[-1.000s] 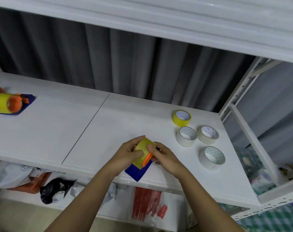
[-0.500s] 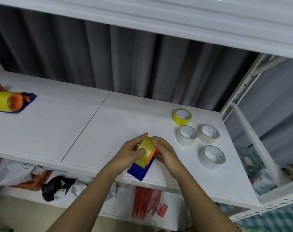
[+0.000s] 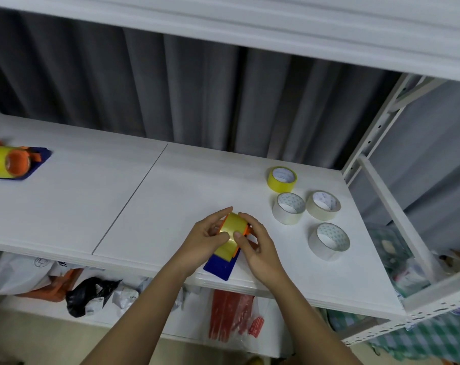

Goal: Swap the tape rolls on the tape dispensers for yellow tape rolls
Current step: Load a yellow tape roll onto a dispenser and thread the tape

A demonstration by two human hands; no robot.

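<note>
Yellow glossy tape roll (image 3: 230,234) sits on the blue plastic tape dispenser with orange hub (image 3: 221,264), near the front edge of the white surface (image 3: 144,201), and both hands hold it there. The left hand (image 3: 206,238) curls its fingers (image 3: 219,213) over the far side of the roll, with the thumb on the near face. The right hand (image 3: 258,243) mirrors it, and its thumb presses the tape band beside the left thumb. I judge that the two thumbs meet there to seat the roll on the hub or to find the loose end of the tape; the pictures do not show which. The dispenser lies flat, so the surface takes the push.

Counted, there are two dispensers in view: this one, and a second blue dispenser carrying a yellow roll (image 3: 5,162) far at the left edge, probably finished. At the right lie four loose rolls: one spare yellow tape roll (image 3: 281,179) at the back, and three pale whitish tape rolls (image 3: 288,208) close together, likely the removed ones. They lie well apart from the hands.
</note>
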